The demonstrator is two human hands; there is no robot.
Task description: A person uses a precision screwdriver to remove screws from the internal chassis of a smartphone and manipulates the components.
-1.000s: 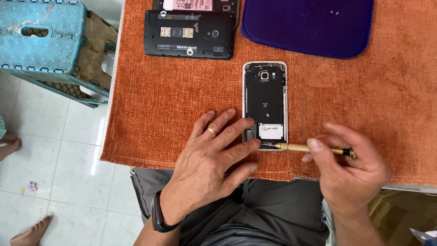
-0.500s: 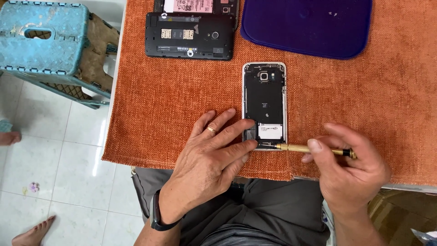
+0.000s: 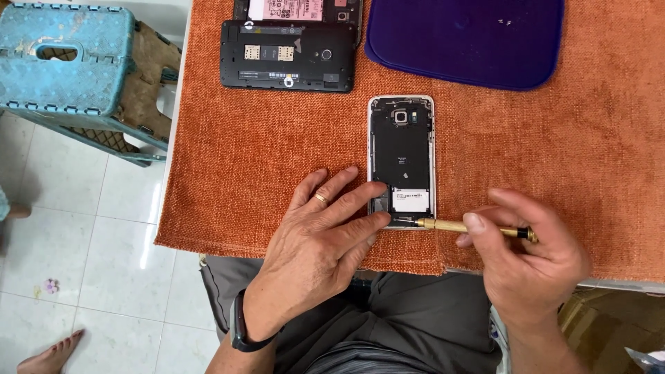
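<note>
left hand (image 3: 315, 246) lies flat, fingers spread and released, gold ring on one finger, fingertips pressing the lower left corner of the opened black smartphone with silver frame and back cover removed (image 3: 402, 149). phone lies lengthwise on the orange woven cloth (image 3: 263, 173), near its front edge, camera end pointing away from the person. right hand (image 3: 526, 260) is clenched around a slim brass-coloured precision screwdriver with black end cap (image 3: 474, 228), thumb on top of the shaft, tool held roughly level, tip touching the phone's bottom edge just beside the white label. further back on the cloth: a second black phone with its back off (image 3: 287, 55) and a dark purple rounded mat (image 3: 464, 41), both well apart from the hands. a worn light-blue plastic stool (image 3: 66, 59) stands on the white tiled floor (image 3: 90, 256) left of the table. black wristband on the left wrist.
</note>
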